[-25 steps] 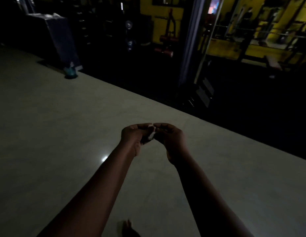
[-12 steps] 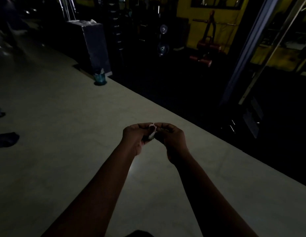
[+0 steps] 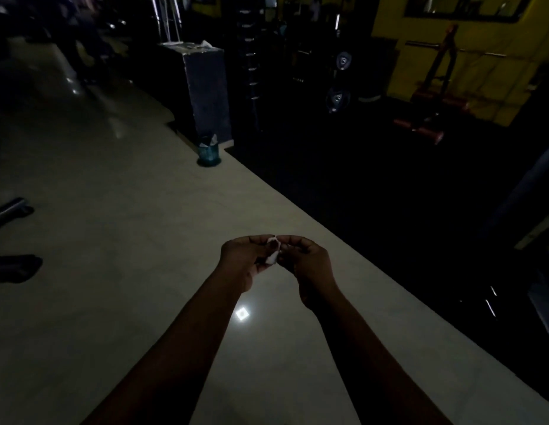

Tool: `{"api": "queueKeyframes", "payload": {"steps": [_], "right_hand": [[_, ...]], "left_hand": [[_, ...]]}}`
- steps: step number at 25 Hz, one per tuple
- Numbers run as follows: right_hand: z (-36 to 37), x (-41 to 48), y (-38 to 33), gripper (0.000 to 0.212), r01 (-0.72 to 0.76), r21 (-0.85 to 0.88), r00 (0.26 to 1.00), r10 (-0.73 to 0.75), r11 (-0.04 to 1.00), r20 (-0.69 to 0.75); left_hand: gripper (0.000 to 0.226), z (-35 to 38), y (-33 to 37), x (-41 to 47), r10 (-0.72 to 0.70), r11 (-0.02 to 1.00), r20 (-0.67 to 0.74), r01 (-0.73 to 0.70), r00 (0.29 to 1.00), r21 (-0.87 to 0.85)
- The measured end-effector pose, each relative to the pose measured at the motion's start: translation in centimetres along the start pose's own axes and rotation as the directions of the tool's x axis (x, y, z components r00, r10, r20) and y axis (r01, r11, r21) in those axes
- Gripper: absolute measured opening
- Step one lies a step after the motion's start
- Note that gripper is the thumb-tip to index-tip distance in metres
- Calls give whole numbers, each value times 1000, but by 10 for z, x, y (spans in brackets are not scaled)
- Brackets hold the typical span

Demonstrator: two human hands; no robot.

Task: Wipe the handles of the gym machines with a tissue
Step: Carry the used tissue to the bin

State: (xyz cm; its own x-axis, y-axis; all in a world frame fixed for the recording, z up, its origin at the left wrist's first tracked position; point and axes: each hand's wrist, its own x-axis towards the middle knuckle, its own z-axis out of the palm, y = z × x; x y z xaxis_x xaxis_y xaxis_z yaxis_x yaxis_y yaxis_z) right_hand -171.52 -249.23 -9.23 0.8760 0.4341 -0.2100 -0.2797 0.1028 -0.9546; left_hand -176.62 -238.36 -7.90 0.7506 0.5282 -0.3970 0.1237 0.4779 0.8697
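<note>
Left grip (image 3: 239,263) and right grip (image 3: 310,266) both pinch the small white tissue (image 3: 273,255) between them, above the pale floor (image 3: 113,240).

I'm getting a very dim feed. One square glare spot (image 3: 242,313) shines on the pale floor (image 3: 113,240) at lower centre; the yellow wall (image 3: 469,65) glows upper right. Right side near black, upper left blurred, edges bowed.

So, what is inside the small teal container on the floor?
Pale crumpled pieces, maybe paper, stick up above the rim of the teal container. Anything deeper is covered by its wall and too dark to tell.
</note>
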Motion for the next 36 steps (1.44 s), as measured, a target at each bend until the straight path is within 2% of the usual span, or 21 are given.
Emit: {"api": "queueKeyframes", "payload": {"steps": [5,10,15,23,30,36], "right_hand": [[35,142,-34,18,6,-14,996,-5,1000,94],[98,279,-32,18,-27,-10,984,28,1000,177],[182,424,-33,20,-40,-4,982,40,999,185],[309,633,-71,19,-77,17,991,75,997,108],[401,824,-62,20,-98,-11,985,98,995,141],[506,1010,-99,22,-112,-43,978,118,993,175]], "left_hand": [[11,15,58,123,63,996,-82,-67,995,-55],[18,-11,99,259,78,986,-164,-100,983,-134],[25,-52,164,408,77,986,-179,-101,981,-134],[11,-88,305,612,66,994,-187,-81,980,-72],[9,-127,378,798,8,994,-206,-31,978,-106],[7,-151,493,969,2,991,-278,-39,961,-127]]}}
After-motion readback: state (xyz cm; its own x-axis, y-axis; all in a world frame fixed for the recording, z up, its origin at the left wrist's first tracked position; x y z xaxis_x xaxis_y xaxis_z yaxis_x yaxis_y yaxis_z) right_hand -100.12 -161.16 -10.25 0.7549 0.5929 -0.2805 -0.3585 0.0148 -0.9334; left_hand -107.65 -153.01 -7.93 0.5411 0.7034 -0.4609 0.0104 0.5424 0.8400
